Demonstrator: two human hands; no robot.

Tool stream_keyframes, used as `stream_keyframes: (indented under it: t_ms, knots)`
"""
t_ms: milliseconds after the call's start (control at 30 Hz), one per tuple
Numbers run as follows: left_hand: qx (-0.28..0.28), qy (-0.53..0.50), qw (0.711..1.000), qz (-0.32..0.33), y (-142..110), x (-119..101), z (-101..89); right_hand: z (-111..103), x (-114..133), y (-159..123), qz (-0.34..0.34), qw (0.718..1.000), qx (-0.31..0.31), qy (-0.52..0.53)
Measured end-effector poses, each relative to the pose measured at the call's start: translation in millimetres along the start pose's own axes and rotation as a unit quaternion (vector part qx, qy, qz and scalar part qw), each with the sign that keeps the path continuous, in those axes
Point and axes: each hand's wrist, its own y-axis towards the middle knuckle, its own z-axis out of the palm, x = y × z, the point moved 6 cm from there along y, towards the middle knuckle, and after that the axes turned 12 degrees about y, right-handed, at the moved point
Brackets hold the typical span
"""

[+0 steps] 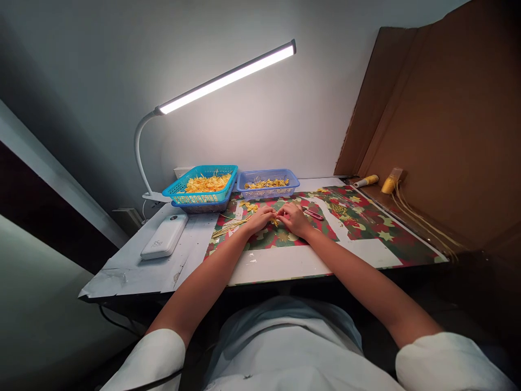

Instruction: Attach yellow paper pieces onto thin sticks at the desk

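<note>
My left hand (261,219) and my right hand (294,219) meet over the camouflage-patterned sheet, fingertips pinched together. Between them shows a small yellow piece (275,222), mostly covered by the fingers; its exact kind is too small to make out. Loose yellow pieces (249,207) lie just beyond my left hand. Thin yellow-gold strips (230,227) rest to the left of that hand. To the right of my right hand is a red-handled tool (313,214), partly hidden by the hand.
At the back stand a turquoise basket (171,191) of yellow pieces, stacked on a blue one, and a purple basket (268,193) of golden pieces. A white power bank (165,237), a lit lamp (228,76), a yellow thread spool (389,184) and cardboard (443,108) surround the work area.
</note>
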Motion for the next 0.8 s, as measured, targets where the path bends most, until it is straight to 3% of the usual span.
stream_keyframes:
  t_ms: [567,800]
  knots:
    - [-0.009,0.066,0.997,0.029,2.6,3.6,0.2,4.7,-5.6,0.6,0.033,0.999,0.037,0.007]
    - [0.016,0.007,1.0,-0.002,0.0,8.0,4.2,-8.4,-11.0,0.7,0.029,0.997,-0.047,0.05]
